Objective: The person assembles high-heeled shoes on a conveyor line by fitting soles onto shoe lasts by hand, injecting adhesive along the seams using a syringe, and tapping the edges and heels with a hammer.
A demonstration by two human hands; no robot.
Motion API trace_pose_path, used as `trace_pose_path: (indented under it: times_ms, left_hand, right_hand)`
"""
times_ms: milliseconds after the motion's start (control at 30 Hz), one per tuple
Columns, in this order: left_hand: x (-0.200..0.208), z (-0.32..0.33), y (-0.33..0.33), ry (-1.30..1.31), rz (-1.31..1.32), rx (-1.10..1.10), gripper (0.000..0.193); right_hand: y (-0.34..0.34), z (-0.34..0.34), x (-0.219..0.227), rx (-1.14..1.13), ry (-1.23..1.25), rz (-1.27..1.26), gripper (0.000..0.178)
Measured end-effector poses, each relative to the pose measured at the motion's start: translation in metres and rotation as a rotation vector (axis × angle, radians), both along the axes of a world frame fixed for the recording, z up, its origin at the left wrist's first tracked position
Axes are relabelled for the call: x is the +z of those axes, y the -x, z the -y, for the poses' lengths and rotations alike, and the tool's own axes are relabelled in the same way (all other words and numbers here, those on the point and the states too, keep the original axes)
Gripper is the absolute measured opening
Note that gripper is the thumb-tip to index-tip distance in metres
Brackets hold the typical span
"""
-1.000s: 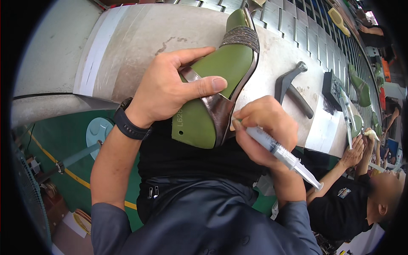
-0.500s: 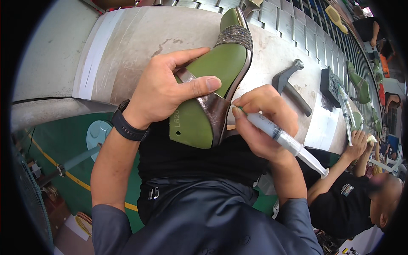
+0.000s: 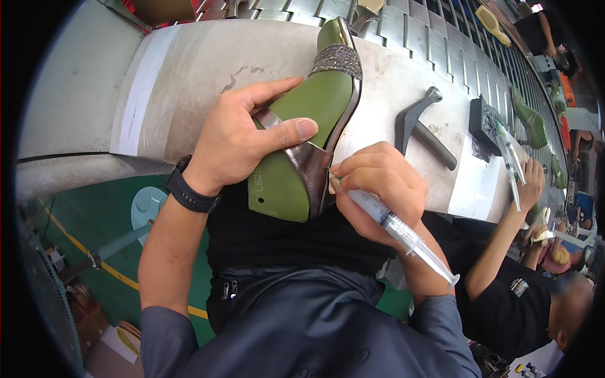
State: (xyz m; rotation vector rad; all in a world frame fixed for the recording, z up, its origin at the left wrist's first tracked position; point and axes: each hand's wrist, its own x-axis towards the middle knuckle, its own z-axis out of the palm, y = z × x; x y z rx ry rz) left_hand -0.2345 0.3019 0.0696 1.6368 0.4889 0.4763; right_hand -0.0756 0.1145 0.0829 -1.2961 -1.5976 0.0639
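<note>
My left hand (image 3: 236, 135) is wrapped over a green shoe last (image 3: 324, 101), thumb across its top. A sandal is fitted on the last, with a bronze metallic strap (image 3: 313, 167) near my thumb and a glittery band (image 3: 337, 61) at the far end. The last's near end rests by my lap. In my right hand (image 3: 384, 186) is a clear plastic syringe (image 3: 398, 228), its plunger end pointing down to the right. Its tip is at the sandal's edge beside the bronze strap; my fingers partly hide the contact point.
A hammer (image 3: 435, 142) lies on the worktable (image 3: 183, 94) to the right. Beyond it are a black block (image 3: 485, 123) and more syringes (image 3: 510, 160). A slatted metal conveyor (image 3: 416, 38) runs along the far side. At the right, a co-worker's hand (image 3: 534, 179) reaches near the syringes.
My right hand and the syringe have shifted left and slightly down along the sandal's edge. The last has moved slightly left. The co-worker's hand has risen toward the syringes.
</note>
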Motion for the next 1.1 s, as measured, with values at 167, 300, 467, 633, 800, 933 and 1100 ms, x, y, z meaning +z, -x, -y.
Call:
trace_pose_path:
  times_ms: [167, 300, 467, 633, 800, 933, 1100]
  left_hand:
    - [-0.005, -0.002, 0.003, 0.036, 0.008, -0.003, 0.074]
    - [-0.001, 0.002, 0.000, 0.043, 0.015, -0.007, 0.072]
    - [0.001, 0.004, 0.000, 0.049, 0.013, -0.005, 0.069]
    - [0.000, 0.011, 0.004, 0.075, 0.012, 0.056, 0.065]
    - [-0.005, 0.014, 0.004, 0.037, 0.073, 0.087, 0.063]
    - [-0.003, 0.014, 0.004, 0.077, 0.058, 0.089, 0.062]
    - [-0.003, 0.014, 0.004, 0.062, 0.059, 0.097, 0.063]
  right_hand:
    - [-0.002, 0.010, 0.008, 0.012, 0.052, -0.174, 0.035]
    - [0.002, 0.069, 0.003, -0.143, 0.143, -0.653, 0.039]
    - [0.029, 0.094, -0.001, -0.313, 0.040, -0.724, 0.026]
    - [0.041, 0.107, 0.007, -0.181, 0.192, -1.107, 0.052]
    - [0.050, 0.112, 0.013, -0.049, 0.199, -1.208, 0.049]
    - [0.069, 0.104, 0.010, -0.078, 0.093, -1.016, 0.037]
    - [0.071, 0.101, 0.019, 0.167, 0.229, -0.926, 0.084]
